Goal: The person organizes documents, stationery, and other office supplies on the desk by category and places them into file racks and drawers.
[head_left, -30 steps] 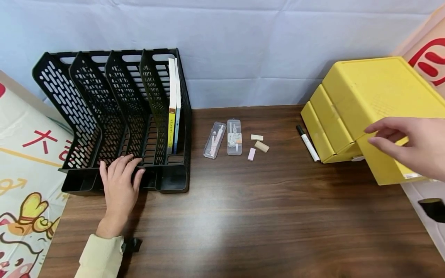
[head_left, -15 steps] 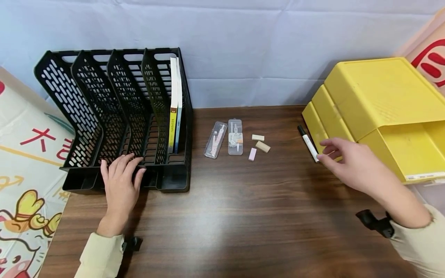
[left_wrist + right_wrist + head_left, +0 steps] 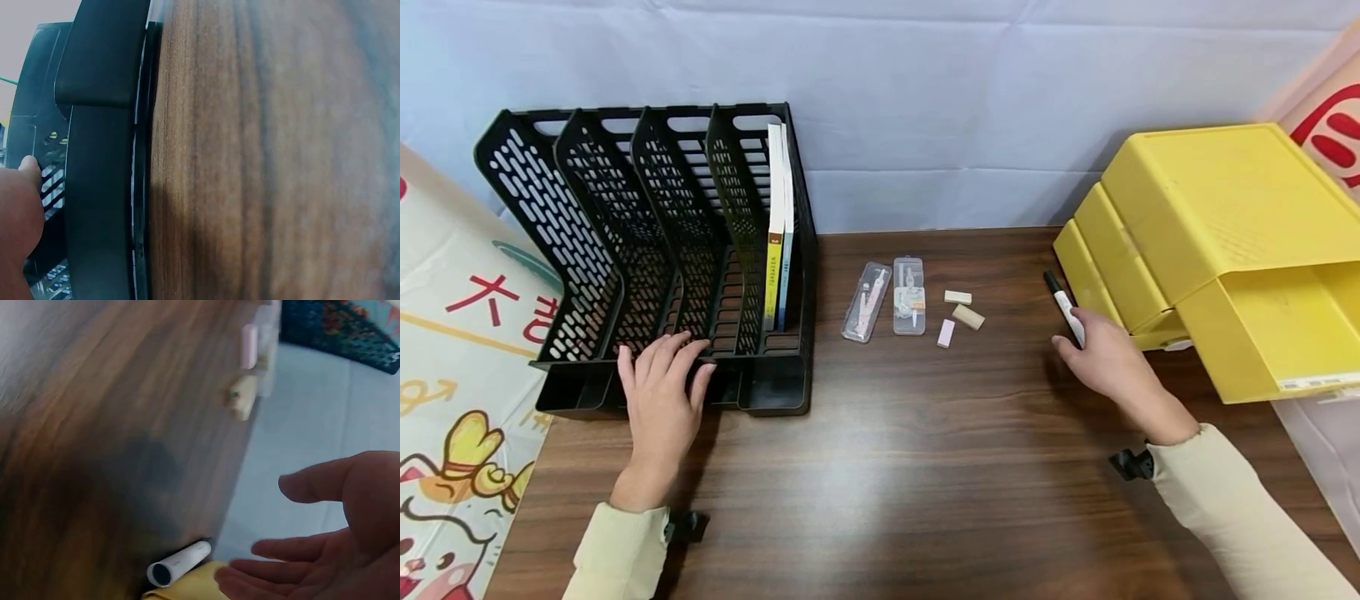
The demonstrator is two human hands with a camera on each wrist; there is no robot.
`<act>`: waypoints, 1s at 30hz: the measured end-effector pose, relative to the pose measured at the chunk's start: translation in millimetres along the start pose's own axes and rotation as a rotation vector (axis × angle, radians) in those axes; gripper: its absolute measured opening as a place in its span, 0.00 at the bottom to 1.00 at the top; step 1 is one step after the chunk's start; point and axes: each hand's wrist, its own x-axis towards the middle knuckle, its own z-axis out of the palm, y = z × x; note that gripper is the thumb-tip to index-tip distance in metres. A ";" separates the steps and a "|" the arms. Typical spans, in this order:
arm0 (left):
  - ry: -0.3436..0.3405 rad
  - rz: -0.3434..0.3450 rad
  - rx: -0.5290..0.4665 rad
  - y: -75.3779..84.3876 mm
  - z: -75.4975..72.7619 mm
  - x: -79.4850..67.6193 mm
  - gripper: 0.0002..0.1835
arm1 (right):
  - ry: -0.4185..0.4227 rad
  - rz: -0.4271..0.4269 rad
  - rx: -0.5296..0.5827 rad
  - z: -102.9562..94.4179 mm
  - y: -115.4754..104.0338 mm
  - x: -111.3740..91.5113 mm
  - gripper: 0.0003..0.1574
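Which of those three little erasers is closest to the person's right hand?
The tan eraser, the rightmost: the cream eraser lies behind it and the pink eraser to its left, both farther from the right hand.

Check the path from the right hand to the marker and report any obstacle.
Nothing visible stands in the way: the right hand is over the near end of the marker, thumb and fingers apart. The yellow drawer unit stands close on the marker's right, beside the path, not across it.
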 end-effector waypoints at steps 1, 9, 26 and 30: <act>0.002 0.000 0.001 0.0 -0.2 -0.2 0.18 | 0.013 0.000 -0.002 2.6 1.7 2.1 0.37; 0.009 0.004 -0.004 -0.7 0.6 -0.1 0.18 | 0.072 -0.029 -0.068 23.6 12.8 13.0 0.37; 0.070 0.006 -0.041 3.3 2.1 1.2 0.17 | 0.156 -0.066 -0.093 34.9 21.0 14.1 0.28; 0.066 0.009 -0.037 2.8 2.1 1.1 0.17 | 0.172 -0.090 -0.070 39.5 22.1 12.8 0.29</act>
